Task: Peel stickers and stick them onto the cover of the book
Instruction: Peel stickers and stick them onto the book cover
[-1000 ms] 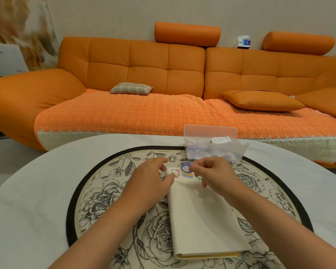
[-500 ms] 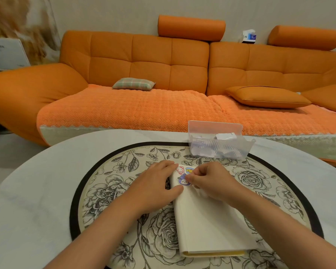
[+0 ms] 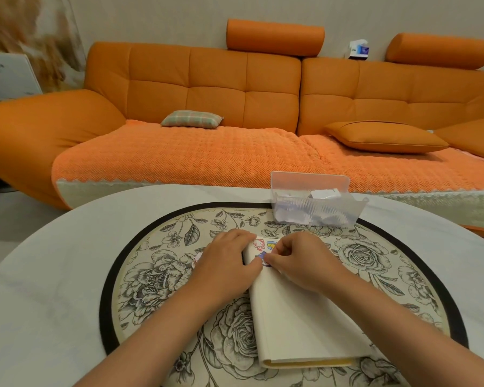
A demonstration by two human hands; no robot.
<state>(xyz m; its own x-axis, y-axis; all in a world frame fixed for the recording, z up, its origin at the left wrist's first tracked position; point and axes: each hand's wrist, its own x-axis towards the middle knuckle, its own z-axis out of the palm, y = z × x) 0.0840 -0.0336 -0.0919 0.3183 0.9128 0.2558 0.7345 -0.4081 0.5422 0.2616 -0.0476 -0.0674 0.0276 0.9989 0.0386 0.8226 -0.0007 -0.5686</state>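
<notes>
Your right hand (image 3: 302, 261) curls at frame centre, pinching a blue sticker (image 3: 263, 260) against the book (image 3: 299, 317). Your left hand (image 3: 227, 263) rests relaxed on the book's left edge, grasping nothing.

A cream book (image 3: 299, 325) lies on the round floral table (image 3: 157, 275), a blue sticker (image 3: 261, 256) at its far end. A clear plastic box (image 3: 316, 212) stands behind.

Print on white board (image 3: 10, 76) seems illegible

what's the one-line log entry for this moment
right hand: pinches blue sticker at book top | left hand: rests on book | pink sticker: on cover
</notes>
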